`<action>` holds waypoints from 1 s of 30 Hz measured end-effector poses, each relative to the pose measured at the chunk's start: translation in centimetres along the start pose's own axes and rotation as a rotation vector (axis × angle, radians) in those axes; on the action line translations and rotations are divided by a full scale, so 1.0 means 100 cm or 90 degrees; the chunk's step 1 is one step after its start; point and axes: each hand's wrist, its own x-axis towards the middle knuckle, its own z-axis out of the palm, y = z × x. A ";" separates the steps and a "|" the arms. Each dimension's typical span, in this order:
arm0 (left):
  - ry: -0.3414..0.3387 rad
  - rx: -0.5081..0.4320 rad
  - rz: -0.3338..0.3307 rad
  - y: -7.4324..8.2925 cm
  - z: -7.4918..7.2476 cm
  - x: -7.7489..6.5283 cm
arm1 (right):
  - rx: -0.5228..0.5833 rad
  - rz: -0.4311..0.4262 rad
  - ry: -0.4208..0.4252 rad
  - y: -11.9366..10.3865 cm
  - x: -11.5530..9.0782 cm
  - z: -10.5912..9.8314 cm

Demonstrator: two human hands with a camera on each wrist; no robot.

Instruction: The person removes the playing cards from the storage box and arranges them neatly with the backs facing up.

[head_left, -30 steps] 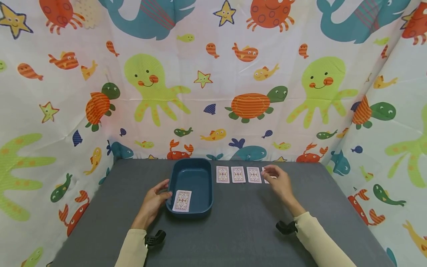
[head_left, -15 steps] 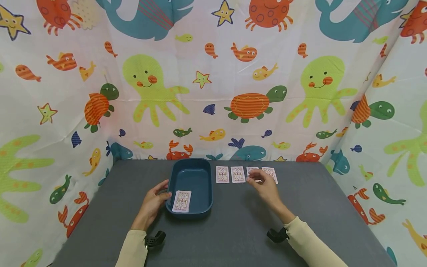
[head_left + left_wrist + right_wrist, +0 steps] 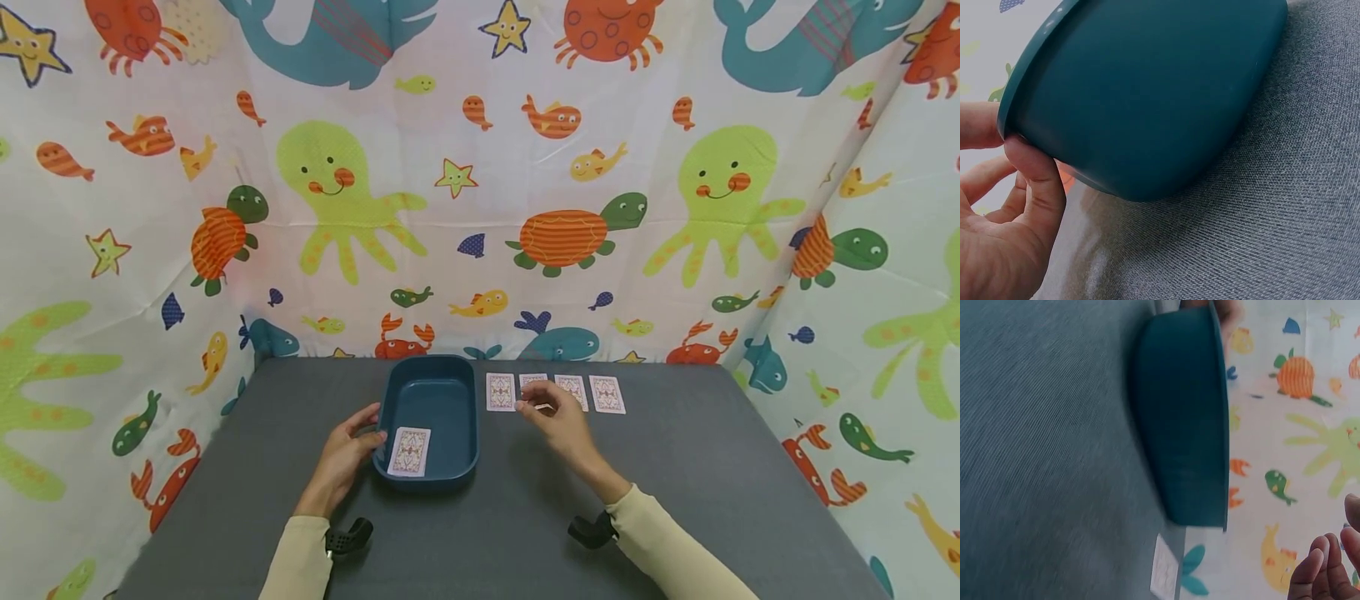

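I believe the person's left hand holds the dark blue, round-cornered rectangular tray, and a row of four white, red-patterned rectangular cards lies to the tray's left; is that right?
Not quite: the head view shows the four cards lying to the right of the tray; the left hand does hold it.

Before you there is a white cloth (image 3: 442, 233), printed with green octopuses (image 3: 326, 158) and orange turtles (image 3: 558, 237). Below it, you see the grey surface (image 3: 480, 542).
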 end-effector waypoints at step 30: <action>0.000 -0.011 -0.018 0.002 0.001 0.000 | 0.035 -0.038 -0.122 -0.004 0.005 0.089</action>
